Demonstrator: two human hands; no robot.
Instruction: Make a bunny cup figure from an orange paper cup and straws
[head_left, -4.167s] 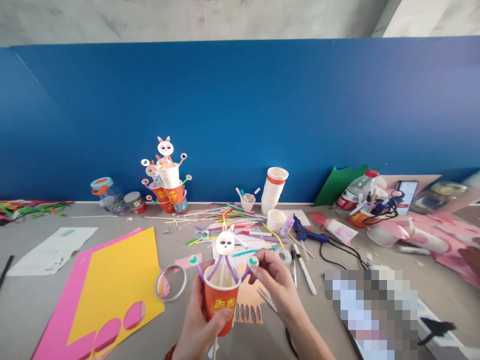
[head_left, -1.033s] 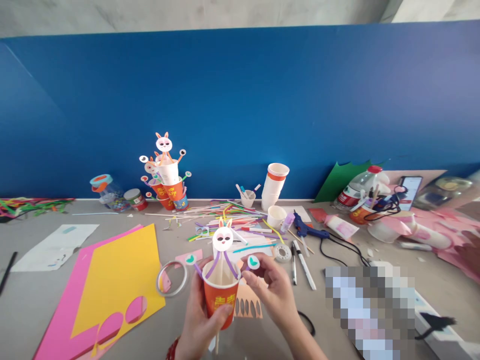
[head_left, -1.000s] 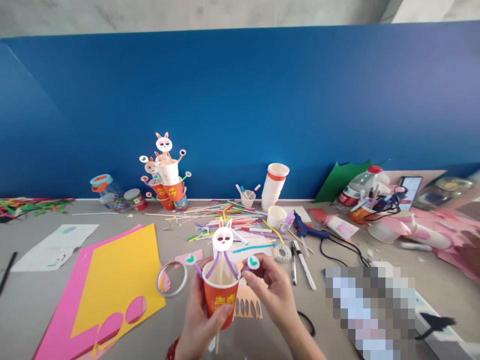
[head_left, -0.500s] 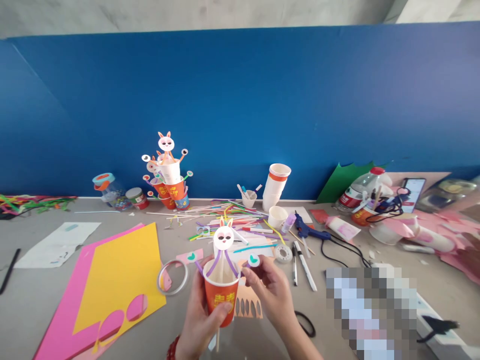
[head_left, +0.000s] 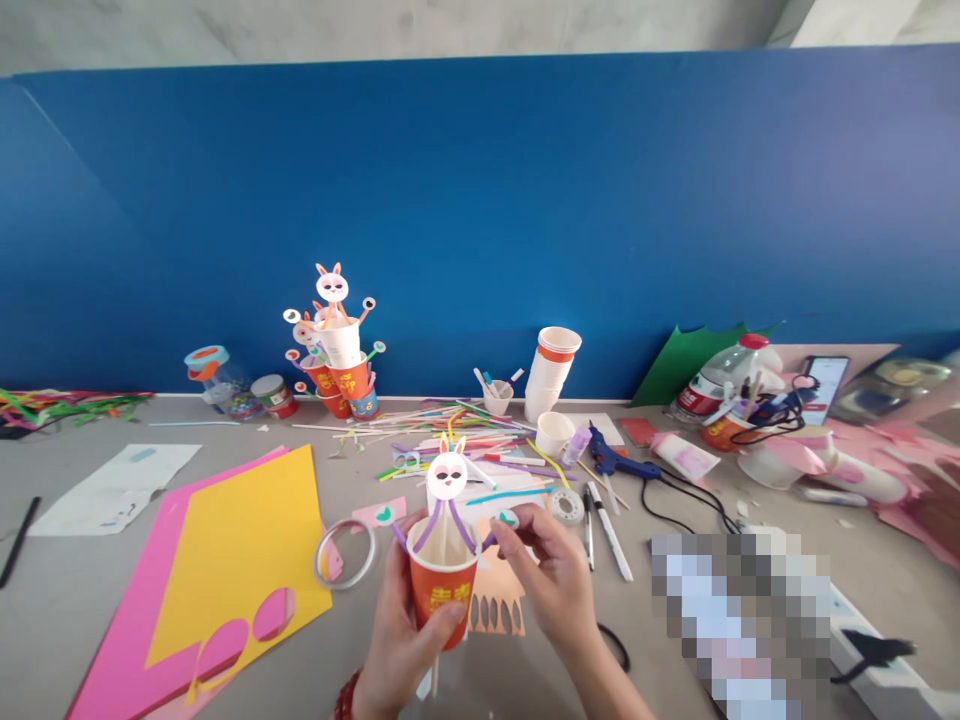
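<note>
My left hand (head_left: 414,625) is wrapped round an orange-red paper cup (head_left: 444,592) with yellow lettering, held upright above the table. A white paper rabbit face (head_left: 447,476) rises from the cup on a stick, whose lower end pokes out below. Purple pipe-cleaner arms (head_left: 461,527) bend from the stick over the cup's rim. On the left arm's end is a white paper disc (head_left: 385,514) with a teal heart. My right hand (head_left: 551,575) pinches the end of the right arm, by a similar disc (head_left: 508,518) partly behind the fingers.
Yellow paper (head_left: 240,540) and a silver tape roll (head_left: 345,554) lie at left. Behind are scattered pipe cleaners (head_left: 450,418), finished rabbit cups (head_left: 349,380) and stacked white cups (head_left: 551,378). A blue glue gun (head_left: 619,460) with its cord, and markers (head_left: 611,532), lie at right.
My right hand has shifted slightly, and the right disc has turned and is now more covered by my fingers. My left hand keeps its hold on the cup.
</note>
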